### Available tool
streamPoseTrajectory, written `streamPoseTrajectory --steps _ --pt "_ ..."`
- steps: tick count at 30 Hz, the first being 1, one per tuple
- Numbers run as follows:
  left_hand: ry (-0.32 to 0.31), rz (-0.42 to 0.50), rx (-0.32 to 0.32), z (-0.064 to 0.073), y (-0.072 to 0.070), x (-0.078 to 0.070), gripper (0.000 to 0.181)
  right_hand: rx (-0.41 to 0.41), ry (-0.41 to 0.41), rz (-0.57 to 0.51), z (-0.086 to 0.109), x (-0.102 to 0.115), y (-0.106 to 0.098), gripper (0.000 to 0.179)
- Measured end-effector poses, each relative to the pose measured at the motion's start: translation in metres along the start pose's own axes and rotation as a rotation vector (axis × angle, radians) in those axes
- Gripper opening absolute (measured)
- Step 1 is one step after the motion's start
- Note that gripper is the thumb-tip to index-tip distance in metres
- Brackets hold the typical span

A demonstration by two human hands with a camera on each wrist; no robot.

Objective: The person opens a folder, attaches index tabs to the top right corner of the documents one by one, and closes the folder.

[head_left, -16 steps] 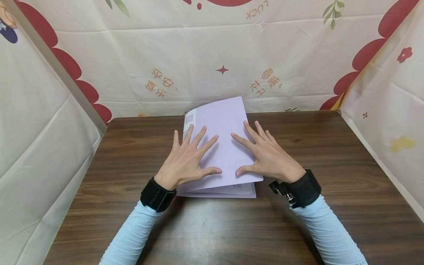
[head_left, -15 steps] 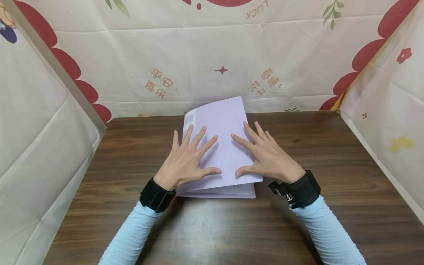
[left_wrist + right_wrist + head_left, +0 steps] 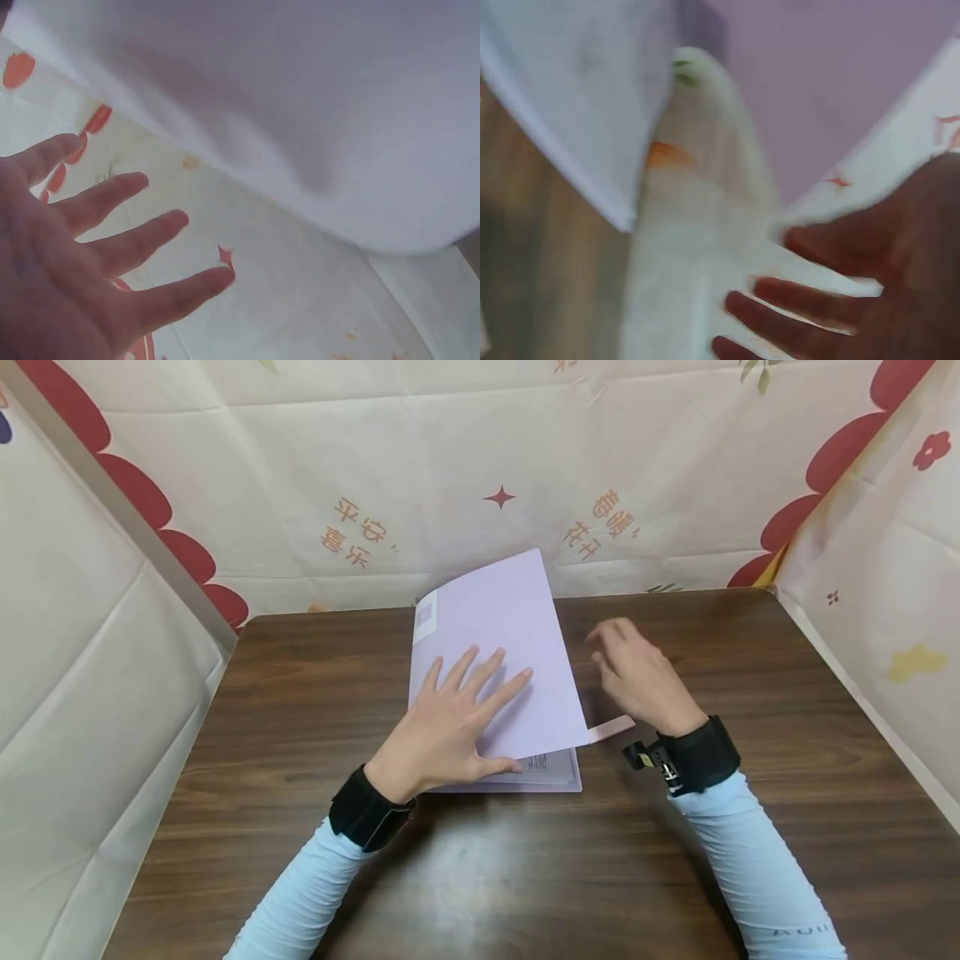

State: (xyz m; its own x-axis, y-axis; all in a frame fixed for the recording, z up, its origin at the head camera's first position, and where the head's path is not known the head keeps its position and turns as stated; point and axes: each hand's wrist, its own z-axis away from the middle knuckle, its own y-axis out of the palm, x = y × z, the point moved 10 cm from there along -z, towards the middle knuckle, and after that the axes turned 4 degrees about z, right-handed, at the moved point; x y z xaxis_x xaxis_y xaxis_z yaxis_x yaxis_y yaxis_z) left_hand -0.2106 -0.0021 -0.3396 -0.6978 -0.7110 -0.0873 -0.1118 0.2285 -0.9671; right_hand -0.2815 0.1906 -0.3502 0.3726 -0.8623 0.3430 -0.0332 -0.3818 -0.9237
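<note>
A lavender folder (image 3: 498,618) lies on the table with its cover partly raised and a white label at the upper left. Printed sheets (image 3: 551,767) show under the cover's near edge. Across the cover my left hand (image 3: 442,727) is spread, its fingers straight and apart; in the left wrist view the cover (image 3: 337,112) fills the upper part. A pale pink strip (image 3: 612,728) juts out past the folder's right side. Beyond it my right hand (image 3: 641,672) hangs off the cover, fingers loosely bent and holding nothing. The right wrist view is blurred and shows the cover's underside (image 3: 817,82).
The folder's far edge reaches the back of the brown wood-grain table (image 3: 315,718). A printed cloth (image 3: 450,460) hangs behind the table, and more cloth (image 3: 885,610) walls off both sides. Each wrist wears a black band.
My right hand has come off the cover, moved right and bent its fingers. My left hand has slid a little right along the cover. The pink strip now shows at the right side.
</note>
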Motion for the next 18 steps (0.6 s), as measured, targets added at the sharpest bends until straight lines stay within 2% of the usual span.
streamPoseTrajectory --steps 3,6,9,12,14,15,18 --pt "0.062 -0.026 -0.012 -0.004 0.001 -0.015 0.093 0.13 -0.059 0.015 -0.002 -0.006 0.032 0.041" --pt "0.132 -0.036 -0.077 -0.001 -0.007 -0.029 0.085 0.244 -0.099 -0.044 0.002 -0.004 0.065 0.057" --pt "0.218 -0.047 -0.22 0.007 -0.029 -0.039 0.083 0.267 -0.1 -0.023 0.004 -0.002 0.08 0.068" --pt "0.287 -0.072 -0.438 0.031 -0.06 -0.036 0.087 0.278 -0.085 0.049 0.002 -0.001 0.086 0.076" --pt "0.279 -0.134 -0.599 0.053 -0.08 -0.026 0.087 0.294 -0.075 0.083 -0.001 0.001 0.089 0.074" --pt "0.255 -0.191 -0.67 0.066 -0.088 -0.018 0.088 0.305 -0.07 0.083 -0.002 0.001 0.091 0.073" --pt "0.111 -0.378 -0.814 0.106 -0.105 0.01 0.086 0.325 -0.074 0.076 -0.006 0.005 0.099 0.072"
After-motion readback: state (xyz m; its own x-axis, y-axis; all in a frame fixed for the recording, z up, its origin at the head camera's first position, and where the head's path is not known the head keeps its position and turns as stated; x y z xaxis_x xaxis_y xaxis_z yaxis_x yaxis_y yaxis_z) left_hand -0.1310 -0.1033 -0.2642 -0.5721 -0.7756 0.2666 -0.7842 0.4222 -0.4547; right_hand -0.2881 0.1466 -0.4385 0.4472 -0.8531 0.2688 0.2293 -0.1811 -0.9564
